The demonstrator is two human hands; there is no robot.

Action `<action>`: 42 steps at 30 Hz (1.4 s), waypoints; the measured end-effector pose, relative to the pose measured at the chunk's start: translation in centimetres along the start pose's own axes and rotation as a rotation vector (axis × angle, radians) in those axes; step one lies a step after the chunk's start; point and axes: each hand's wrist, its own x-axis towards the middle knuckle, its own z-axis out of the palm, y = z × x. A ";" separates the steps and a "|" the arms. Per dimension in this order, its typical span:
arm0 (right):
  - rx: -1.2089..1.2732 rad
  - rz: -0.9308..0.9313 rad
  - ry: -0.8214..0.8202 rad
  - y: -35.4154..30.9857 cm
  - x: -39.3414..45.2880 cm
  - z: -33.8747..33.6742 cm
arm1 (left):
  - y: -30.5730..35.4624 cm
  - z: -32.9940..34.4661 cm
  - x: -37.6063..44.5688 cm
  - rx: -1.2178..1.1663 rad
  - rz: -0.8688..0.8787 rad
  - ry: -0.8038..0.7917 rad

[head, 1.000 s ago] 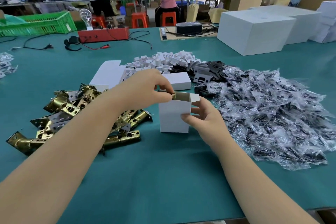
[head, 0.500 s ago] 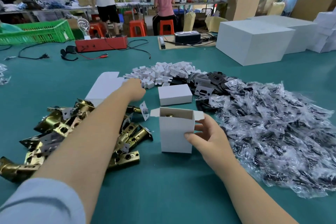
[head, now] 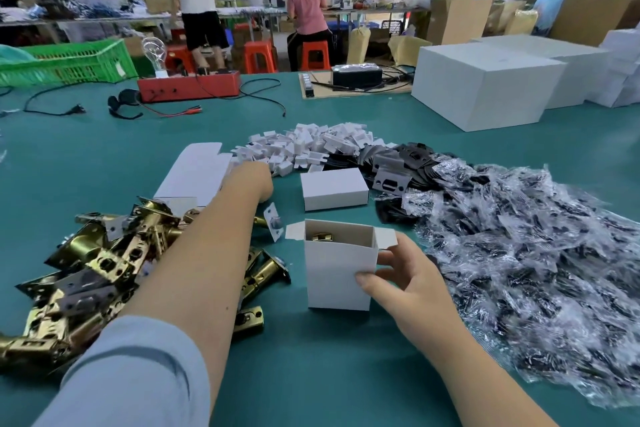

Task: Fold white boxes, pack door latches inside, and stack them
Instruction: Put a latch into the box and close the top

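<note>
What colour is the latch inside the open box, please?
Brass-gold, seen in the head view: latch in the box.

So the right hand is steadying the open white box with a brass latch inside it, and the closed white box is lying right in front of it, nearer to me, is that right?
Not quite. The closed white box lies behind the open white box, farther from you, as the head view shows. The rest holds: the right hand steadies the open box, and a brass latch sits inside it.
</note>
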 end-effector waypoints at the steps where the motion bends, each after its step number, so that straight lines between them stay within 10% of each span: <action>1: 0.004 -0.004 -0.002 0.1 0.0 0.0 | -0.1 0.0 0.0 0.004 0.005 0.025; 11: 0.010 -0.010 -0.014 0.5 0.3 0.0 | 0.6 -2.5 -1.6 -0.447 0.055 0.277; 23: 0.026 0.008 -0.008 -0.3 0.2 0.2 | 2.4 -7.7 -16.4 -1.213 0.372 0.192; 34: -0.004 -0.007 -0.027 -0.7 0.0 0.1 | 3.6 -7.7 -20.6 -0.518 0.608 0.195; 42: 0.006 -0.003 -0.013 -0.6 0.0 0.0 | 6.5 -5.3 -19.9 -0.557 0.575 0.263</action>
